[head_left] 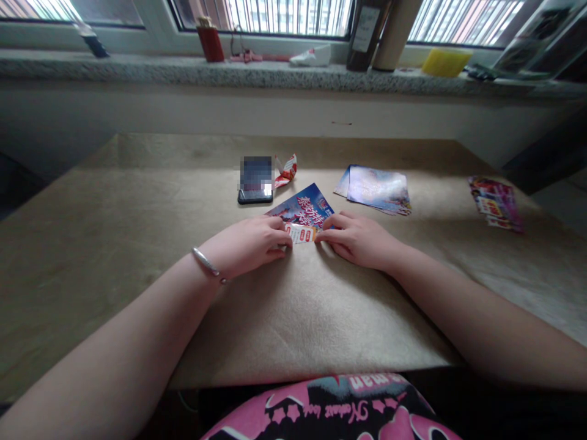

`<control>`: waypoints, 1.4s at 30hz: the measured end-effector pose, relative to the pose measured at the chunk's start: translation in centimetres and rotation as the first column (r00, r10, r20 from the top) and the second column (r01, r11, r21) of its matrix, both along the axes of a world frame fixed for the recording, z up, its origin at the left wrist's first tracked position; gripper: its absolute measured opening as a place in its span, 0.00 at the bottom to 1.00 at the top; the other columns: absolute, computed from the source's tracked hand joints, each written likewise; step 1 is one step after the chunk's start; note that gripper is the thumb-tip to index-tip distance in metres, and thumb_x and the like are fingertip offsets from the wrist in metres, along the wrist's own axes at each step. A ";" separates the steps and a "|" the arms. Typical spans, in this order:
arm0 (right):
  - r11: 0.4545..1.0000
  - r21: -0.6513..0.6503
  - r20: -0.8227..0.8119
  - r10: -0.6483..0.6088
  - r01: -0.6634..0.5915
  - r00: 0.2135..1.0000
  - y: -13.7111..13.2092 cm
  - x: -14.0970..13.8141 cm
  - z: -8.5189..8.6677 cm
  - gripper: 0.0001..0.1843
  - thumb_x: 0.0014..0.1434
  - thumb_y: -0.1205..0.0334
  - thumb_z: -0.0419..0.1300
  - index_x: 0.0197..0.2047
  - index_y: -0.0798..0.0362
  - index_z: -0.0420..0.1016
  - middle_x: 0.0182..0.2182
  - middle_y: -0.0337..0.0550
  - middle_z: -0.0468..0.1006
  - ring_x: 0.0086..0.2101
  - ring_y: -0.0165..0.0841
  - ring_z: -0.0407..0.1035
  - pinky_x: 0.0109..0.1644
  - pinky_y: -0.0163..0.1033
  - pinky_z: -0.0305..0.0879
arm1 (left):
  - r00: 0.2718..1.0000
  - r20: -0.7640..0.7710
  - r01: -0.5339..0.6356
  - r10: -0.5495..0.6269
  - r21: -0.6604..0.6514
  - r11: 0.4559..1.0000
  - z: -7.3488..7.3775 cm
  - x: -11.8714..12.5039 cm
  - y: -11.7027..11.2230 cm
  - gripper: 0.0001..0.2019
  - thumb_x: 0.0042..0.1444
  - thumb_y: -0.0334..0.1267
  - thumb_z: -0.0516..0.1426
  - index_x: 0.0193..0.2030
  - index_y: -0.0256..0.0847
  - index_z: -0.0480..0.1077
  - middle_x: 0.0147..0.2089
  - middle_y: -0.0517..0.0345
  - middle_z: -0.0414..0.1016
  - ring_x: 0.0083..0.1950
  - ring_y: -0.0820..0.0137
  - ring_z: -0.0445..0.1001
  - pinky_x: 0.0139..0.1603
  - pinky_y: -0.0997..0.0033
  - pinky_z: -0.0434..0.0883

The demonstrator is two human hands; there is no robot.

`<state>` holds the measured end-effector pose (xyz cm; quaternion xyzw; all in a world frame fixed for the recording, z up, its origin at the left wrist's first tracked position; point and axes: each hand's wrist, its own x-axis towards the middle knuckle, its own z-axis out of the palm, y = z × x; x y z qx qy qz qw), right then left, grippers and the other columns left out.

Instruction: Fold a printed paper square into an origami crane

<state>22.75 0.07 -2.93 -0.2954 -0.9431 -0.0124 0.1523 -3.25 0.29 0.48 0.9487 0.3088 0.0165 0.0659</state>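
A blue printed leaflet (306, 205) lies on the table in front of me, one corner pointing away. Its near part is folded over, so a white and orange strip shows along the near edge. At the left end of that fold, my left hand (263, 239) pinches the paper between thumb and fingers. My right hand (352, 237) grips the right end in the same way, fingers bent and closed. A silver bracelet (205, 261) circles my left wrist. The fingertips partly cover the leaflet's sides.
Beyond the leaflet lie a phone (255, 189) and a crumpled red and white paper piece (287, 171). Several blue leaflets (380, 188) are stacked to the right, with pink printed papers (496, 205) farther right. A granite windowsill (257, 74) holding assorted items runs behind the table (293, 318).
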 end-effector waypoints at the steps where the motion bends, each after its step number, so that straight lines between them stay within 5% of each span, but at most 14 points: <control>1: 1.000 0.000 0.001 -0.003 0.003 1.000 0.0 0.0 0.0 0.16 0.61 0.66 0.49 0.47 0.48 0.75 0.42 0.47 0.74 0.39 0.35 0.64 0.40 0.40 0.62 | 1.000 0.001 -0.004 0.004 -0.002 1.000 0.1 0.0 0.0 0.10 0.59 0.35 0.54 0.43 0.43 0.75 0.43 0.53 0.72 0.44 0.68 0.72 0.47 0.68 0.70; 25: 1.000 0.023 0.001 0.006 -0.006 1.000 -0.1 0.1 -0.1 0.17 0.61 0.68 0.50 0.49 0.48 0.74 0.43 0.46 0.75 0.39 0.35 0.66 0.40 0.39 0.63 | 0.996 0.091 -0.001 0.020 -0.208 0.978 0.5 -1.5 1.1 0.09 0.57 0.39 0.55 0.36 0.43 0.76 0.48 0.59 0.74 0.48 0.70 0.72 0.54 0.71 0.67; 31: 0.999 0.017 -0.018 0.035 -0.035 0.999 -0.2 -0.2 -0.2 0.17 0.61 0.68 0.50 0.49 0.49 0.74 0.44 0.44 0.75 0.41 0.35 0.66 0.42 0.40 0.63 | 0.994 0.092 -0.048 0.062 -0.154 0.987 0.5 -0.9 0.4 0.15 0.58 0.37 0.53 0.51 0.41 0.71 0.49 0.52 0.72 0.48 0.67 0.71 0.51 0.67 0.69; 42: 1.000 -0.004 -0.005 -0.010 0.010 1.000 -0.2 -0.1 0.4 0.17 0.59 0.69 0.51 0.47 0.47 0.76 0.43 0.44 0.76 0.40 0.34 0.66 0.40 0.39 0.62 | 0.996 0.088 -0.003 0.010 -0.083 0.997 0.0 -0.7 0.4 0.11 0.59 0.34 0.53 0.42 0.43 0.77 0.45 0.53 0.74 0.44 0.69 0.73 0.50 0.67 0.70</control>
